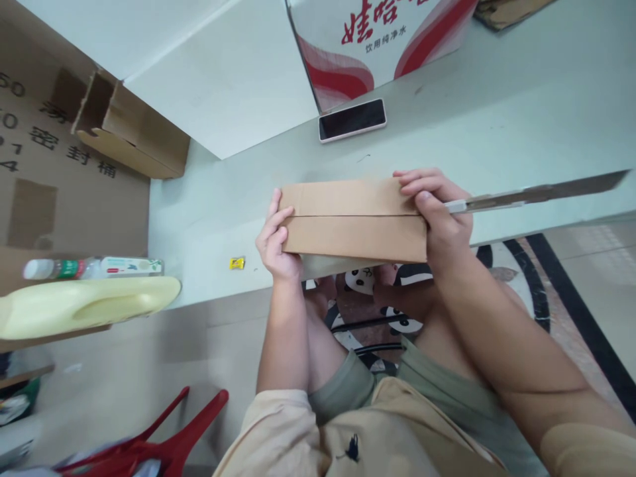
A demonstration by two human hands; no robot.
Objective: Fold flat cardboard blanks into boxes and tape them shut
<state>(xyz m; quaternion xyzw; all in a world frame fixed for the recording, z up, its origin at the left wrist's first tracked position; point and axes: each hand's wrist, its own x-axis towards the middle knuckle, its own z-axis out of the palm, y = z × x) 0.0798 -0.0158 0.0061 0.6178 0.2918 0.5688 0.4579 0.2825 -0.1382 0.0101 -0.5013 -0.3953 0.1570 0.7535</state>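
A small brown cardboard box [355, 228] with a seam along its length is held level at the table's front edge. My left hand [279, 240] is closed around its left end, thumb and fingers on the near and top faces. The right end is gripped by my right hand [442, 215], with fingers over the top and thumb on the near side. From behind that hand a long, flat knife-like tool [546, 192] with a pale end sticks out to the right. Whether the hand holds this tool or it lies behind is partly hidden.
A phone [352, 120] lies behind the box, before a red-and-white carton [382, 46] and a white box [228, 79]. A small yellow packet [237, 263] is at left. Further left are an open cardboard box [144, 129], a bottle [79, 268] and a pale yellow container [94, 305].
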